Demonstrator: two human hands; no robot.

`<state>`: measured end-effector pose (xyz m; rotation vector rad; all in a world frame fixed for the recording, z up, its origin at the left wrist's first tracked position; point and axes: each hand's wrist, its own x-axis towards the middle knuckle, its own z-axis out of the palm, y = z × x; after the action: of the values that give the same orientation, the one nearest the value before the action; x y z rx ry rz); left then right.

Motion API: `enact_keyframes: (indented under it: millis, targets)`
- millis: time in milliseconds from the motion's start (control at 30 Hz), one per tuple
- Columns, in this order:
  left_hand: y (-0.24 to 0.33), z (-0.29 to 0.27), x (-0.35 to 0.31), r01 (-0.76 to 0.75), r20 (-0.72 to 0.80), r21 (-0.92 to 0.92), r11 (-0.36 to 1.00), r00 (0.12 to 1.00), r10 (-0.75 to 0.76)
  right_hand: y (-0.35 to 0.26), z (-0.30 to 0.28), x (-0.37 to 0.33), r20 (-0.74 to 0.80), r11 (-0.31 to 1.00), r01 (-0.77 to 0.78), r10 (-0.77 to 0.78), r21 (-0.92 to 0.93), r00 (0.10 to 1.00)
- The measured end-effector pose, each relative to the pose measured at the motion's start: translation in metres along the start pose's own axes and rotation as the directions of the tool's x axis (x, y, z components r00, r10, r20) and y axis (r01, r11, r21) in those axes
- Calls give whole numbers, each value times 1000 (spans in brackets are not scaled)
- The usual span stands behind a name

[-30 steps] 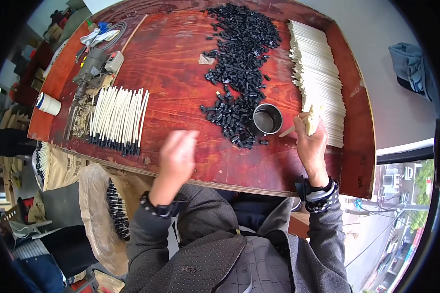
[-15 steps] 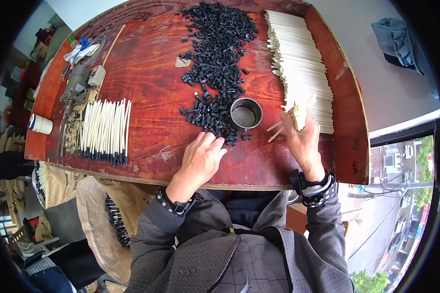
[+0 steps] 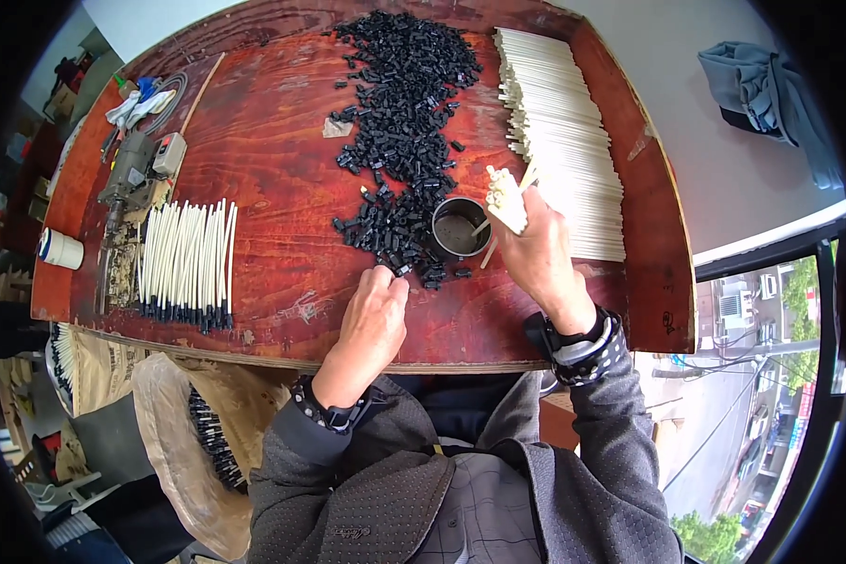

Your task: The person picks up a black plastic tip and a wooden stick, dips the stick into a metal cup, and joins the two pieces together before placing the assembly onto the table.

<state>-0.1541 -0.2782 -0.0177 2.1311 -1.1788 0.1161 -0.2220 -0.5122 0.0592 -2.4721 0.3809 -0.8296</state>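
My right hand (image 3: 541, 246) is closed round a bundle of thin white sticks (image 3: 506, 201), tilted over the right side of a round metal cup (image 3: 460, 242). One stick pokes down into the cup's mouth and another slants out below the fist. At the near end of a long heap of small black plastic caps (image 3: 399, 141), my left hand (image 3: 373, 315) has its fingertips pinched on a black cap (image 3: 401, 271). Left of the heap lies a row of white sticks (image 3: 190, 249) with black caps on their near ends.
A long stack of bare white sticks (image 3: 573, 155) lies along the table's right wall. At the left stand a small motor-like machine (image 3: 132, 169), a grey box (image 3: 168, 154) and a white jar (image 3: 61, 250). An open plastic-lined sack (image 3: 174, 423) holds capped sticks below the near edge.
My right hand has swung left and tilted the stick bundle toward the cup. My left hand has shifted slightly left, its fingertips now pinched together. The whole view has shifted a little.
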Motion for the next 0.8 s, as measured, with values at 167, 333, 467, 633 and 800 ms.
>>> enact_keyframes:
  millis: [167,333,467,633,800]
  targets:
    - [4,-13,3,67,-54,-268,961,995,-84,-10,-20,-4,99,825,-315,305,469,947]
    - [17,-23,3,171,44,-653,737,981,-189,-35,-29,-9,233,576,-398,340,714,911]
    - [25,-24,1,281,170,-809,517,953,-252,-40,-28,-13,318,508,-467,355,724,879]
    - [28,-22,3,115,8,-738,665,987,-162,-42,-25,-22,300,549,-450,343,705,890]
    - [31,-21,5,-10,-165,-510,860,982,-87,-44,-12,-28,309,534,-436,315,724,898]
